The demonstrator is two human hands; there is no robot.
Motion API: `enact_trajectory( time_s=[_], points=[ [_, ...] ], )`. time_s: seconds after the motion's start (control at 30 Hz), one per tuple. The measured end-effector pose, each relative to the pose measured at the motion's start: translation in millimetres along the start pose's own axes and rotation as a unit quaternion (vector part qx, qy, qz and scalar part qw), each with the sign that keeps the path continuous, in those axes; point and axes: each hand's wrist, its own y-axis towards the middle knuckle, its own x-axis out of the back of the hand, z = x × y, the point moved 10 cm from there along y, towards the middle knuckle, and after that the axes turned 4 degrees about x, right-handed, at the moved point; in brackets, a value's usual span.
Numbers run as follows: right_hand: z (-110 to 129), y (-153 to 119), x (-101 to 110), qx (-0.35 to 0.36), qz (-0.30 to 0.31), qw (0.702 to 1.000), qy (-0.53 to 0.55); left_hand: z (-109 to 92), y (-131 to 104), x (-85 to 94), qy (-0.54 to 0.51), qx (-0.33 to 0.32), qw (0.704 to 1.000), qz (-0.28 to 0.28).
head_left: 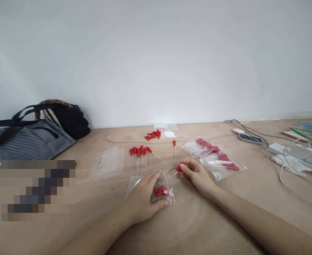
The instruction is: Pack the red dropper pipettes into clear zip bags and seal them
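A person is sitting at a pale wooden bench (198,226), seen from their own head, with both bare forearms reaching in from the bottom edge. The left hand (145,198) is resting on a small clear zip bag (164,189) with a red seal strip, fingers curled and thumb underneath, gripping the bag flat against the bench. Red-capped pieces are showing through the plastic just right of the fingers. The right hand (197,173) is lying just beside the bag's upper right corner, thumb and forefinger pressed together on the red bulb of a dropper (176,170). The clear stem of that dropper is pointing toward the bag's mouth; whether its tip is already inside is hard to make out.

Behind the hands, a row of red-capped droppers (139,156) is lying side by side, with one single dropper (174,148) apart to the right. A heap of loose red caps (153,135) is sitting farther back near the wall. Filled bags (214,156) are piled just beyond the right hand, and an empty bag (108,162) is lying flat to the left.

A striped tote (25,140) is standing at the far left. A blurred patch is hiding whatever lies in front of it. Cables and a phone (250,139) are lying at the right, partly cut off by the edge.
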Motion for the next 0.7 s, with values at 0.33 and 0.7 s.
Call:
enact_trajectory(
  time_s=[0.33, 0.7],
  points=[
    [-28, -21, -34, -0.144, 0.099, 0.984, 0.040, -1, 1, -0.2, 0.011, -0.006, 1.000, -0.010],
    [-28, -20, -58, -0.135, 0.192, 0.972, -0.031, -1, -1, -0.3, 0.013, -0.018, 1.000, -0.022]
  ],
)
